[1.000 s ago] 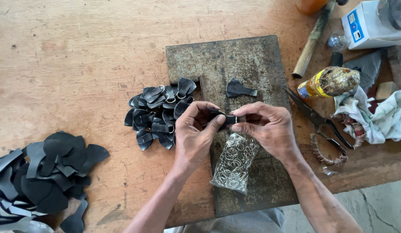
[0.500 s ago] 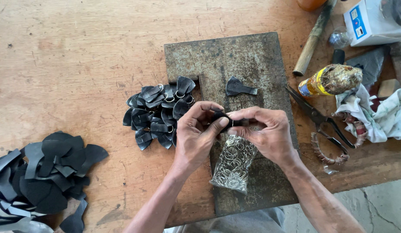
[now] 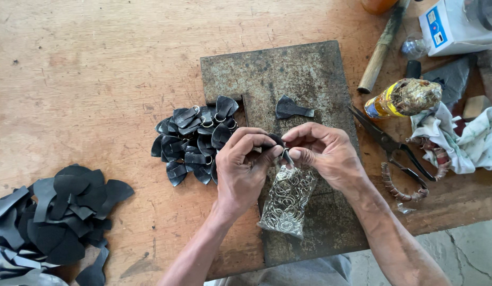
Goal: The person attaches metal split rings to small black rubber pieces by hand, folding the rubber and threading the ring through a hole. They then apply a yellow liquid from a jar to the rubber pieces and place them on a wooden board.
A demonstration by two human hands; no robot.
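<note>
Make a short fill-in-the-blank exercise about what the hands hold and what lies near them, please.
1. Both hands, left hand and right hand, pinch one small ____ leather piece.
2. The clear bag of metal ____ lies below the hands.
3. The scissors lie to the ____ of the metal plate.

Missing words: black; rings; right

Bare wooden bench lies open across the whole upper left. The far half of the metal plate is free but for 1 black leather piece. Left of the plate, a heap of ringed leather tabs blocks the way. Scissors, a glue bottle and a rag crowd the right. A bag of metal rings fills the plate's near middle.
</note>
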